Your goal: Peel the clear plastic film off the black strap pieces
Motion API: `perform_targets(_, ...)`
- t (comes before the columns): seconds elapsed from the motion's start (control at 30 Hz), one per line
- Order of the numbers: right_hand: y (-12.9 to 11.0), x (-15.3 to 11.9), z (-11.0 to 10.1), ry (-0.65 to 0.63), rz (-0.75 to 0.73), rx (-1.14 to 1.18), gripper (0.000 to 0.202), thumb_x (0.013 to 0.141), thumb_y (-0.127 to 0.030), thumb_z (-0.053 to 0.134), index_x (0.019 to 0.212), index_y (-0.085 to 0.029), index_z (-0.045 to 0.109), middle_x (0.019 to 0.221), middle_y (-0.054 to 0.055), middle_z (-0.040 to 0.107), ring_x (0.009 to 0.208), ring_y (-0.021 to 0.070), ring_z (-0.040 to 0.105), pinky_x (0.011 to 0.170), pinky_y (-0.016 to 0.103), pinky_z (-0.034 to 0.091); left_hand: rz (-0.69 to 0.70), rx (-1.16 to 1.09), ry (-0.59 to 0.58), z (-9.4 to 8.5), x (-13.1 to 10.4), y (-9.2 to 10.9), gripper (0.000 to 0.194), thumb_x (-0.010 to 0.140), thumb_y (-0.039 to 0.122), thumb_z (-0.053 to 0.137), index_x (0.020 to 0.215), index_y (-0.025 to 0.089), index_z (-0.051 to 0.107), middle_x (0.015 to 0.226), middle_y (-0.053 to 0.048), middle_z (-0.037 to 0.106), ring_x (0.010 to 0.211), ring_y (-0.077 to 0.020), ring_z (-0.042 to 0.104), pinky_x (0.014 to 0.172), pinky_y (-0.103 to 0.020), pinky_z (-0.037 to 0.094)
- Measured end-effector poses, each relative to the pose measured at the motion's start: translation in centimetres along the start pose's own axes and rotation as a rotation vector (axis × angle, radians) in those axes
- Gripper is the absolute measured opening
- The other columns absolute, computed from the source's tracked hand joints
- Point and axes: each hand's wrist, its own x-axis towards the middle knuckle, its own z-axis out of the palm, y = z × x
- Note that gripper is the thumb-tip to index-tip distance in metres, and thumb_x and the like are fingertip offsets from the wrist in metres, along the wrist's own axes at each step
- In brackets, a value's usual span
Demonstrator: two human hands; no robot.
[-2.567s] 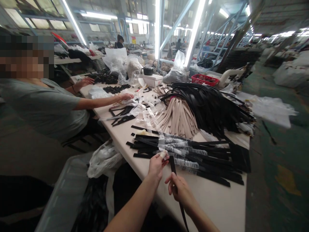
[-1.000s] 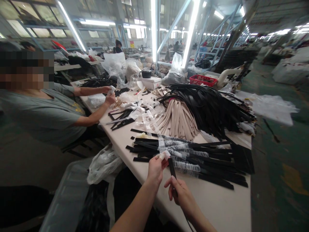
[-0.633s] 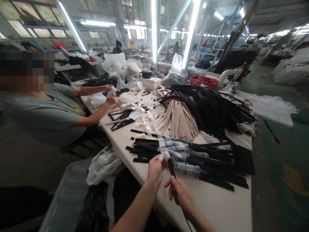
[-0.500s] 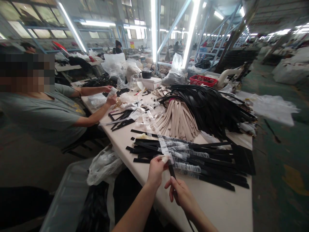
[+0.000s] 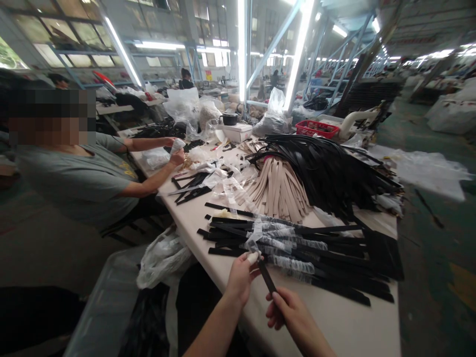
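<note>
My left hand (image 5: 242, 274), with a white covering on a fingertip, pinches the upper end of a black strap (image 5: 267, 278) together with a clear plastic strip (image 5: 256, 230). Lower down, my right hand (image 5: 284, 308) grips the same strap between thumb and curled fingers. The plastic strip runs away from my left hand across the pile. Just beyond both hands lie several black straps (image 5: 342, 292), some with crinkled clear plastic (image 5: 292, 264) wrapped round their middles.
Beige straps (image 5: 278, 191) and a large black strap bundle (image 5: 330, 168) lie farther back on the table (image 5: 323, 329). A person (image 5: 70, 168) sits at the left, handling something white. A red basket (image 5: 316, 129) stands behind; a grey bin (image 5: 100, 297) is at lower left.
The plastic strip, stretched straight before, is now bunched and twisted near my left hand. My right hand has moved slightly right and down and closed round the strap. The view has shifted slightly.
</note>
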Motion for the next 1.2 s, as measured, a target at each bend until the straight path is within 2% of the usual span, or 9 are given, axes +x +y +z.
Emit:
perform_targets(0.1, 0.0, -0.4, 0.3, 0.076, -0.062, -0.052, 0.063, 0.085, -0.073, 0.047, 0.095, -0.012, 0.060, 0.070, 0.007, 0.067, 0.047, 0.0152, 0.064, 0.041, 0.022, 0.044, 0.004, 0.095, -0.053, 0.2, -0.5, -1.0, 0.026, 0.072, 0.033, 0.079, 0.081, 0.012, 0.067, 0.081, -0.008, 0.069, 0.070, -0.0151, 0.062, 0.067, -0.027, 0.048)
perform_targets(0.23, -1.3, 0.0, 0.6, 0.060, -0.118, -0.050, 0.059, 0.087, -0.069, 0.049, 0.094, -0.012, 0.061, 0.075, 0.007, 0.068, 0.047, 0.0140, 0.064, 0.040, 0.022, 0.045, -0.094, 0.182, -0.226, 0.2, -2.1, -2.2, 0.031, 0.074, 0.041, 0.076, 0.071, 0.013, 0.063, 0.050, 0.002, 0.054, 0.039, -0.0086, 0.043, 0.047, -0.024, 0.037)
perform_targets(0.4, -1.5, 0.1, 0.5, -0.015, -0.074, 0.006, 0.059, 0.086, -0.068, 0.053, 0.100, -0.011, 0.058, 0.080, 0.009, 0.070, 0.043, 0.0147, 0.064, 0.037, 0.022, 0.045, -0.218, 0.035, -0.346, 1.0, -2.2, -0.8, 0.040, 0.084, 0.051, 0.062, 0.094, 0.013, 0.068, 0.088, -0.013, 0.071, 0.077, -0.0218, 0.067, 0.058, -0.026, 0.045)
perform_targets(0.57, -0.6, -0.9, -0.6, -0.005, -0.041, 0.028, 0.059, 0.084, -0.068, 0.056, 0.100, -0.011, 0.059, 0.079, 0.010, 0.071, 0.049, 0.0166, 0.067, 0.041, 0.022, 0.047, -0.025, -0.092, -0.209, 2.7, 0.4, 0.9, 0.033, 0.083, 0.047, 0.065, 0.079, 0.014, 0.062, 0.081, -0.011, 0.071, 0.071, -0.0217, 0.067, 0.069, -0.033, 0.051)
perform_targets(0.7, -0.5, -1.1, -1.0, -0.014, -0.025, -0.055, 0.058, 0.086, -0.068, 0.050, 0.089, -0.011, 0.060, 0.062, 0.006, 0.067, 0.037, 0.0124, 0.059, 0.034, 0.018, 0.034, 0.096, -0.163, -0.153, 2.9, 0.9, 1.3, 0.030, 0.083, 0.044, 0.067, 0.082, 0.015, 0.060, 0.080, -0.008, 0.070, 0.072, -0.0196, 0.068, 0.074, -0.033, 0.052)
perform_targets(0.8, -1.7, -0.2, -0.2, 0.043, -0.081, -0.092, 0.060, 0.085, -0.071, 0.048, 0.089, -0.013, 0.059, 0.062, 0.004, 0.067, 0.034, 0.0113, 0.055, 0.032, 0.019, 0.032, 0.008, -0.072, -0.147, 2.8, -0.5, -1.0, 0.037, 0.084, 0.053, 0.061, 0.081, 0.016, 0.059, 0.068, -0.006, 0.067, 0.056, -0.0168, 0.064, 0.054, -0.026, 0.048)
perform_targets(0.9, -2.6, 0.3, 0.7, 0.081, -0.127, -0.101, 0.058, 0.083, -0.072, 0.050, 0.088, -0.014, 0.058, 0.060, 0.003, 0.065, 0.037, 0.0135, 0.058, 0.034, 0.021, 0.038, -0.171, 0.042, -0.178, 2.7, -1.6, -2.8, 0.047, 0.084, 0.063, 0.053, 0.083, 0.016, 0.060, 0.048, 0.000, 0.056, 0.030, -0.0121, 0.044, 0.037, -0.023, 0.033)
perform_targets(1.1, -1.2, -1.0, 0.6, -0.040, 0.017, -0.059, 0.060, 0.086, -0.071, 0.045, 0.090, -0.013, 0.058, 0.052, 0.001, 0.061, 0.031, 0.0106, 0.051, 0.031, 0.017, 0.030, 0.061, -0.093, -0.103, 2.6, -1.2, -0.9, 0.040, 0.079, 0.054, 0.066, 0.077, 0.015, 0.059, 0.078, -0.010, 0.070, 0.068, -0.0197, 0.067, 0.068, -0.031, 0.051)
perform_targets(1.2, -1.4, -0.5, 1.0, 0.083, -0.091, -0.102, 0.057, 0.086, -0.070, 0.047, 0.087, -0.014, 0.058, 0.054, 0.001, 0.061, 0.037, 0.0101, 0.053, 0.035, 0.018, 0.033, -0.062, -0.005, -0.109, 2.5, -2.3, -2.8, 0.040, 0.082, 0.057, 0.060, 0.081, 0.017, 0.058, 0.063, -0.005, 0.065, 0.045, -0.0143, 0.057, 0.047, -0.025, 0.044)
